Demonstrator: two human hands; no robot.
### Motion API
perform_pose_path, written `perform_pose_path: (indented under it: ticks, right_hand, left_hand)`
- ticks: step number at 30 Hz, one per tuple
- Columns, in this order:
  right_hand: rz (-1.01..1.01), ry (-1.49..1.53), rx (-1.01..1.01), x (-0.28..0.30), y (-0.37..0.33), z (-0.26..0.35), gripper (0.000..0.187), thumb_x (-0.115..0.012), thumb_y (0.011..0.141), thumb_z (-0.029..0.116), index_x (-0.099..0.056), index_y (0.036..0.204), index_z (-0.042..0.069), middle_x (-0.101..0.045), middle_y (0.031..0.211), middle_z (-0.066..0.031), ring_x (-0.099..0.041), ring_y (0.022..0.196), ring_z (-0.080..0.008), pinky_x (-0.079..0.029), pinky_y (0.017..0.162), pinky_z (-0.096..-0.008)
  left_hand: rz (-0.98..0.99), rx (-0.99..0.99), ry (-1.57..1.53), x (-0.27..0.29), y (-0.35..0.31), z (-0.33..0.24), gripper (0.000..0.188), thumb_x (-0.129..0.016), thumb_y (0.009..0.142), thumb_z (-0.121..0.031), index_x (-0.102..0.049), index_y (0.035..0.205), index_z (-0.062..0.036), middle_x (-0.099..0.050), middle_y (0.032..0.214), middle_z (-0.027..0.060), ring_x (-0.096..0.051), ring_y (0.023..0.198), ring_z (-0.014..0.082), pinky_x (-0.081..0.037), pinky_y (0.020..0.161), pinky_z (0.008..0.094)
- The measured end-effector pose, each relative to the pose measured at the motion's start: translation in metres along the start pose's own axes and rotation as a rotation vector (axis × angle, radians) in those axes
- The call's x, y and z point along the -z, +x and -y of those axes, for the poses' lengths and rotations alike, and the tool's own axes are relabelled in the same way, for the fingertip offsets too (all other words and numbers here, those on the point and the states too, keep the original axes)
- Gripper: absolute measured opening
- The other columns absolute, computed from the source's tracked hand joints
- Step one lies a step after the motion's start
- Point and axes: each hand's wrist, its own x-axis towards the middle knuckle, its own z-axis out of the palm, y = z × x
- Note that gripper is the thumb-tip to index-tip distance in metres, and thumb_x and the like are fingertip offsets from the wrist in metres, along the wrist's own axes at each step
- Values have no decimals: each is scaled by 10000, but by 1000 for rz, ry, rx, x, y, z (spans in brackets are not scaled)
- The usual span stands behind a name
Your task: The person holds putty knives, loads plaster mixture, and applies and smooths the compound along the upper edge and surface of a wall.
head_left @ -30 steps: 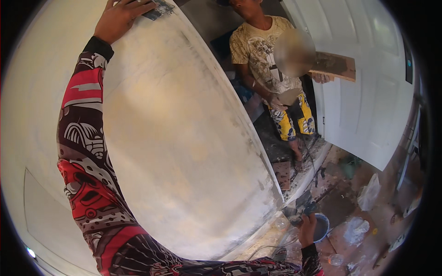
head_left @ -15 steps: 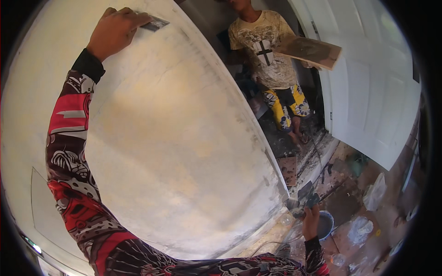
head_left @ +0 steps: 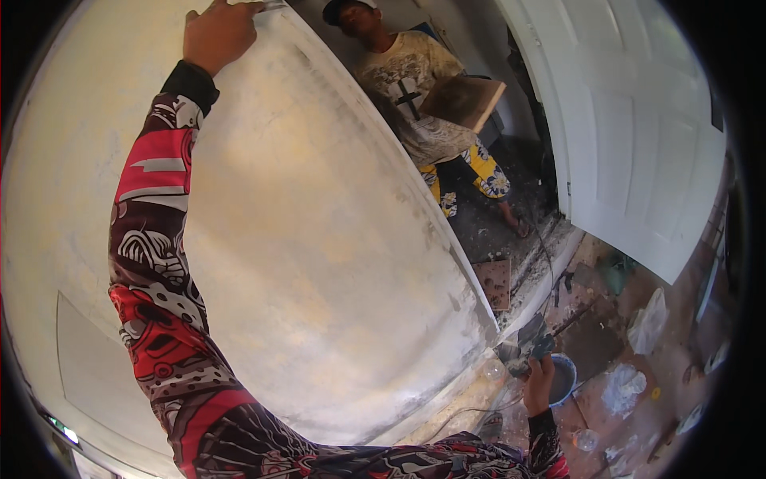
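My left arm, in a red, black and white patterned sleeve, reaches up across a pale, patchy plastered wall (head_left: 303, 239). At the top, my left hand (head_left: 219, 36) is closed on a putty knife (head_left: 274, 5), held at the wall near its right edge. Only part of the blade shows, as the frame cuts it off. Low on the right, my right hand (head_left: 539, 387) grips a dark, flat plate (head_left: 533, 334) smeared with grey paste. That plate is near the wall's bottom corner, above a bucket (head_left: 572, 369) with a blue rim.
Beyond the wall's edge, another person (head_left: 415, 76) in a stained shirt holds a wooden board (head_left: 464, 102). A white panelled door (head_left: 614, 144) stands at the right. Plastic bags (head_left: 648, 321), a reddish tile (head_left: 495, 283) and a cable (head_left: 550, 263) lie on the littered floor.
My left hand has moved up and to the right along the wall with the putty knife. The other person and their board have shifted left. My right hand has barely moved.
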Motion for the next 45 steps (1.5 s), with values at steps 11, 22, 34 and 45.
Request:
perform_pose_path:
  ticks: [11, 22, 34, 45]
  right_hand:
    - [17, -26, -30, 8, 26, 7, 163, -496, 934, 46, -547, 1085, 82, -608, 932, -1, -627, 728, -99, -546, 568, -265]
    - [32, -59, -34, 24, 34, 23, 222, -517, 925, 78, -564, 1142, 97, -600, 974, -3, -622, 798, -118, -557, 628, -284]
    - [38, -117, 30, 12, 21, -8, 291, -516, 922, 66, -562, 1208, 86, -601, 1009, 15, -603, 787, -82, -519, 580, -250]
    - [-24, -70, 44, 15, 23, -32, 209, -518, 927, 91, -567, 1130, 95, -571, 920, 26, -589, 730, -82, -508, 562, -256]
  left_hand:
    - [-79, -192, -141, -6, -12, -44, 347, -581, 753, -64, -736, 1005, -246, -648, 699, -30, -611, 821, 142, -399, 642, 389]
    - [-182, -333, -88, 5, 21, 31, 480, -527, 876, -37, -619, 1288, -264, -663, 1245, -48, -587, 1172, 193, -419, 968, 434]
    - [-276, -285, -70, -23, -4, 69, 536, -543, 843, 3, -606, 1313, -247, -639, 1300, -35, -560, 1241, 193, -410, 1023, 416]
    - [-103, -187, -183, -33, -39, 91, 523, -544, 842, -3, -606, 1305, -237, -687, 1117, 60, -650, 1046, 242, -477, 911, 440]
